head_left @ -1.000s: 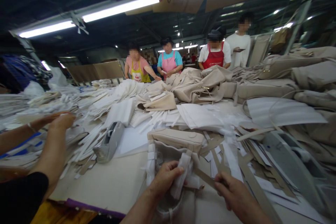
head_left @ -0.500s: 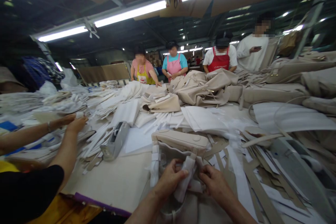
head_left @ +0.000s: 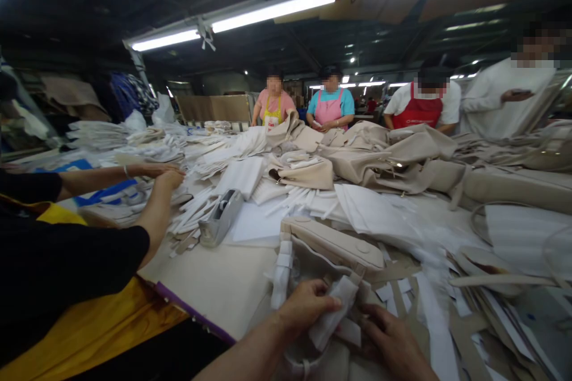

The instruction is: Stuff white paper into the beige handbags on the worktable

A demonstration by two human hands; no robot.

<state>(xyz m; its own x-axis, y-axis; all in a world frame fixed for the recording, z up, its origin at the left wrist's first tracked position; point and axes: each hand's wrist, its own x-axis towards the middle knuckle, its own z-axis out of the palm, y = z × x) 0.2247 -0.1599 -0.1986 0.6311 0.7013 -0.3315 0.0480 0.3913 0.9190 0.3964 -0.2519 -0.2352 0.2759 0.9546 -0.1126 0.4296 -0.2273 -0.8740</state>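
Note:
A beige handbag (head_left: 333,241) lies in front of me with its mouth facing me. My left hand (head_left: 308,308) pinches a white foam wrap (head_left: 334,311) between thumb and fingers, over the bag's strap area. Close by on the right, my right hand (head_left: 388,333) has its fingers curled in at the side of the bag, beside a small white flap (head_left: 348,331). What those fingers grip is hidden. Another white wrapping (head_left: 281,274) covers a strap at the bag's left side.
A grey tape dispenser (head_left: 221,217) stands left of the bag. Piled beige bags (head_left: 379,155) and white foam sheets (head_left: 370,208) lie beyond. Card scraps and paper strips crowd the right. A co-worker's arms (head_left: 156,190) reach in from the left; several people stand across the table.
The view has swung left, so the scene sits further right. My right hand has moved lower along the bag's side. My left hand keeps its pinch on the foam wrap.

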